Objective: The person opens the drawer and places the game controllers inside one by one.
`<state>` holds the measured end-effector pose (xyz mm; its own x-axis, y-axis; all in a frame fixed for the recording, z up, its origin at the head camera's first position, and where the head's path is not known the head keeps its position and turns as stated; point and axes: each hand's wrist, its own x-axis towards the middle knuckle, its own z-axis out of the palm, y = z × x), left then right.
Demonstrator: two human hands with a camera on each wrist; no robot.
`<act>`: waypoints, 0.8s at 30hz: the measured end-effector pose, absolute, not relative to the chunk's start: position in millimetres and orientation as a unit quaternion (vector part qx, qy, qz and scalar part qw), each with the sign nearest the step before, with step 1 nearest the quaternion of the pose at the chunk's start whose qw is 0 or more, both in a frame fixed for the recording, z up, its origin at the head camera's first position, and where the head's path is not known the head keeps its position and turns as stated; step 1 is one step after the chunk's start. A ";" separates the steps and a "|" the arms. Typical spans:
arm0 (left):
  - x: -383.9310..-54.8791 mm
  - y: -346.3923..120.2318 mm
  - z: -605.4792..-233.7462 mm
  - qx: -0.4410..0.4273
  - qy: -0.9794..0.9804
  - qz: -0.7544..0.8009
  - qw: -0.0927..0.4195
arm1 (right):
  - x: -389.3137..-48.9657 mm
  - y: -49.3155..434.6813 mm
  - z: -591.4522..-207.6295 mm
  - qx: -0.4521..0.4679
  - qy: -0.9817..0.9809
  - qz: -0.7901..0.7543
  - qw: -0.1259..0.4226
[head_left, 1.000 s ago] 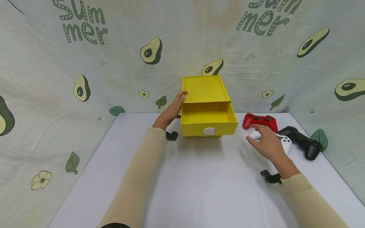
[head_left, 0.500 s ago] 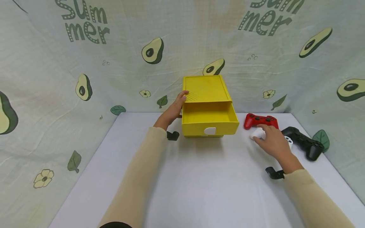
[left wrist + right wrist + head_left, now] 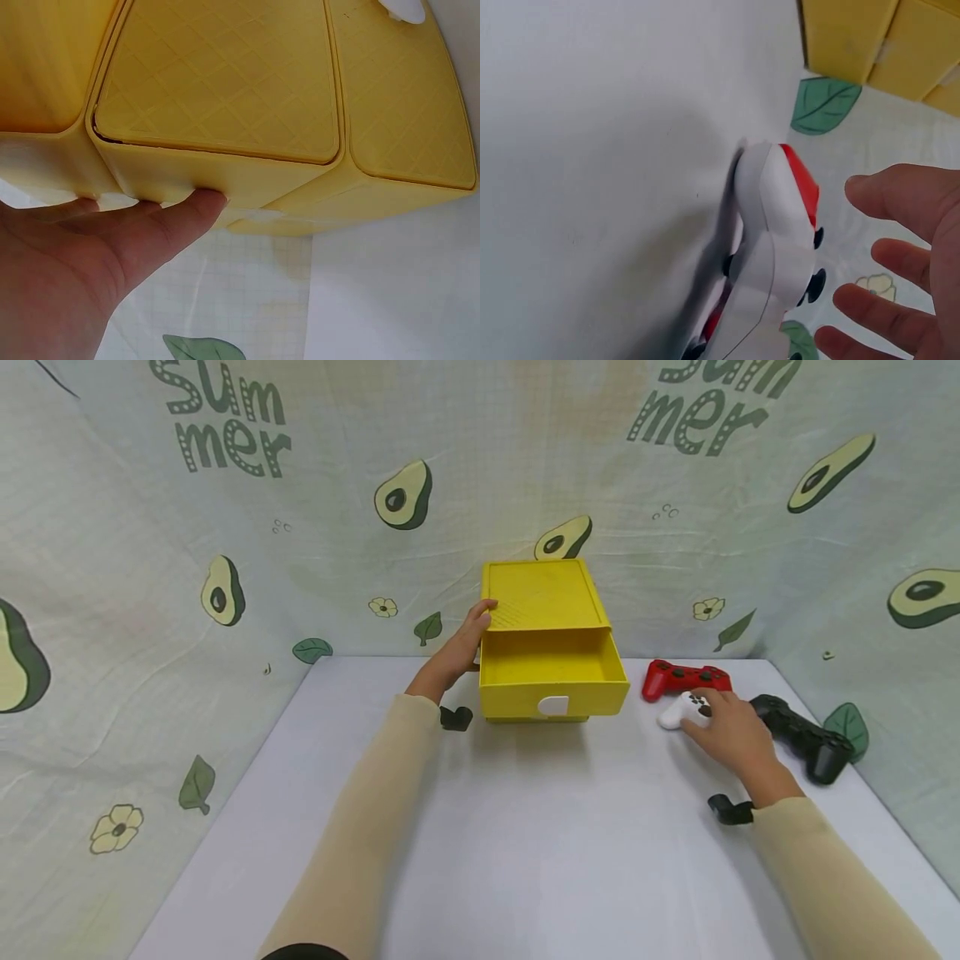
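Observation:
My left hand (image 3: pixel 454 653) rests against the left side of a yellow drawer unit (image 3: pixel 543 593). In the left wrist view its fingertips (image 3: pixel 210 201) touch the unit's side wall, beside a closed drawer front (image 3: pixel 225 75). The top drawer (image 3: pixel 517 697), with a white handle (image 3: pixel 553 705), is pulled out and holds nothing visible. On the right, my right hand (image 3: pixel 731 737) hovers over a white game controller (image 3: pixel 678 710), hiding its right part. In the right wrist view the thumb and fingers are spread, apart from the white controller (image 3: pixel 769 247).
Behind the white controller lies a red game controller (image 3: pixel 667 678). A black game controller (image 3: pixel 806 733) lies to its right, near the table's right edge. All stand on a white table (image 3: pixel 570 860), with an avocado-print cloth (image 3: pixel 465 427) hanging behind and at the sides.
My right hand has shifted to the right over the white controller, so the controller's left part now shows. The left hand stays on the drawer unit.

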<state>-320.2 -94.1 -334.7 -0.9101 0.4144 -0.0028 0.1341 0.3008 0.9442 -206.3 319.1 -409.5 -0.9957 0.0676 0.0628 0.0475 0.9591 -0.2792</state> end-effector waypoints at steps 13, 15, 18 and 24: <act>-321.0 -94.0 -334.6 0.170 0.796 0.565 0.133 | -212.8 332.6 -417.9 -0.049 -0.991 0.128 0.005; -320.7 -94.3 -334.3 0.170 0.796 0.565 0.137 | -214.5 334.4 -419.1 -0.051 -0.991 0.127 -0.005; -320.4 -94.8 -334.4 0.172 0.796 0.563 0.139 | -216.9 336.9 -421.0 -0.053 -0.991 0.122 -0.014; -319.7 -94.7 -334.9 0.169 0.799 0.561 0.135 | -220.0 339.6 -423.5 -0.058 -0.991 0.118 -0.026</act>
<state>-319.7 -94.7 -334.9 -0.9060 0.4224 -0.0262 0.1187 0.3131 0.9423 -220.0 339.6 -423.5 -0.9918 0.1090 -0.0662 0.1215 0.9653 -0.2311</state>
